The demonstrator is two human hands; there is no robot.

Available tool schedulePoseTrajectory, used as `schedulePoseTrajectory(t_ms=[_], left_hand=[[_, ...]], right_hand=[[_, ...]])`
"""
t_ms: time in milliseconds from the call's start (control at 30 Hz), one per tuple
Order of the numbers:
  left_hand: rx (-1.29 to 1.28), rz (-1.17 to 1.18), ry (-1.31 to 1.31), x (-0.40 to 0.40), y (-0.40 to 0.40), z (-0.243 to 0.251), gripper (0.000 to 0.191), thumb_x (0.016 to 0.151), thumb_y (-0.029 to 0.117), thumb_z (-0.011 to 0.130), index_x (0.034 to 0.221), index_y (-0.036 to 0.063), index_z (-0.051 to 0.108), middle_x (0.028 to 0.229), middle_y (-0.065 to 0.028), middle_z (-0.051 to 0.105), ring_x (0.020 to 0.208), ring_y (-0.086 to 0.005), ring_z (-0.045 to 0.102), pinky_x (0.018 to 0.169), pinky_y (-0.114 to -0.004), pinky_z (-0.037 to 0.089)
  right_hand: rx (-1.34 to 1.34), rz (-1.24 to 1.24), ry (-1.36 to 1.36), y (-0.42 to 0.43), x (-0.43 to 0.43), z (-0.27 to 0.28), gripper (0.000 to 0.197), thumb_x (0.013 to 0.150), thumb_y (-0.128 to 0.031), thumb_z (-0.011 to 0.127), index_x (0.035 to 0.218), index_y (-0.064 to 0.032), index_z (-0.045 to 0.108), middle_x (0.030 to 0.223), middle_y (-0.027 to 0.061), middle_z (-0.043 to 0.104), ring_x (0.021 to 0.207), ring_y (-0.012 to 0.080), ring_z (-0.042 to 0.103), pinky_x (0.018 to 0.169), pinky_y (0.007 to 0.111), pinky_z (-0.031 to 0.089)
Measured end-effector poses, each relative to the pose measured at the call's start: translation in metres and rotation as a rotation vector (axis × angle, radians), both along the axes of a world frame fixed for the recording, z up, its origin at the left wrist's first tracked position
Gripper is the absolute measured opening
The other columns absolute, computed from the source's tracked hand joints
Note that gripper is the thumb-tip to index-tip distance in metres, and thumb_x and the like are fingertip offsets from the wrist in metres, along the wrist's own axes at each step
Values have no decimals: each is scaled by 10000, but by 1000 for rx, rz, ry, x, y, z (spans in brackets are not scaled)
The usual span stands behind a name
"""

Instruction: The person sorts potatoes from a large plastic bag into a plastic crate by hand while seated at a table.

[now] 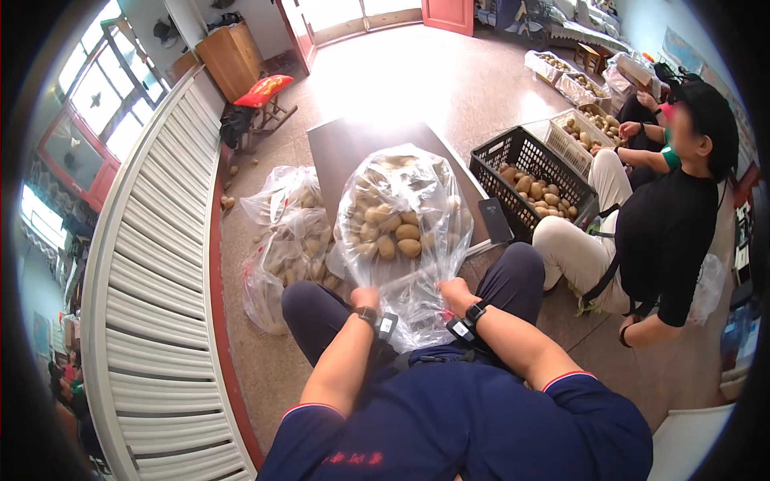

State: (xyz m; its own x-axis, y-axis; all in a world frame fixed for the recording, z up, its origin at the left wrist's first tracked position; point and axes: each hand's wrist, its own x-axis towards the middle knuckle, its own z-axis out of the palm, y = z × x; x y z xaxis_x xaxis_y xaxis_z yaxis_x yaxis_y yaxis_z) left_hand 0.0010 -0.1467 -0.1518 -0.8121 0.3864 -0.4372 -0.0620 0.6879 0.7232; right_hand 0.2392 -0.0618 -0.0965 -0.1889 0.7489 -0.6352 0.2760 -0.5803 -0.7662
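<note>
A large clear plastic bag [361, 264] full of potatoes [407, 232] rests on a low brown table [328, 150] before me. My left hand [366, 297] is closed around the left side of the bag's near end. The right side is gripped by my right hand [455, 296]. Between my hands the loose plastic hangs down towards my lap. Both wrists carry a dark band with a small device on it. The fingertips are hidden by the backs of my hands and the film.
More clear bags of potatoes [295, 252] lie on the floor at left, near a long white radiator [159, 337]. A black crate [490, 157] with potatoes stands right of the table; a dark phone-like device [494, 220] lies at the table's corner. A person [668, 222] sits close on the right.
</note>
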Motion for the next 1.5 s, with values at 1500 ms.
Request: schedulePoseTrajectory(t_ms=[1500], left_hand=[[84,-675,257,-112,129,137,618,775,254,629,1327,-2,519,1457,-307,363,1283,-440,449,1085,-467,383]], right_hand=[[334,23,400,253,-178,151,348,969,-209,560,1275,-42,550,1248,69,594,1026,186,607,882,325,471]])
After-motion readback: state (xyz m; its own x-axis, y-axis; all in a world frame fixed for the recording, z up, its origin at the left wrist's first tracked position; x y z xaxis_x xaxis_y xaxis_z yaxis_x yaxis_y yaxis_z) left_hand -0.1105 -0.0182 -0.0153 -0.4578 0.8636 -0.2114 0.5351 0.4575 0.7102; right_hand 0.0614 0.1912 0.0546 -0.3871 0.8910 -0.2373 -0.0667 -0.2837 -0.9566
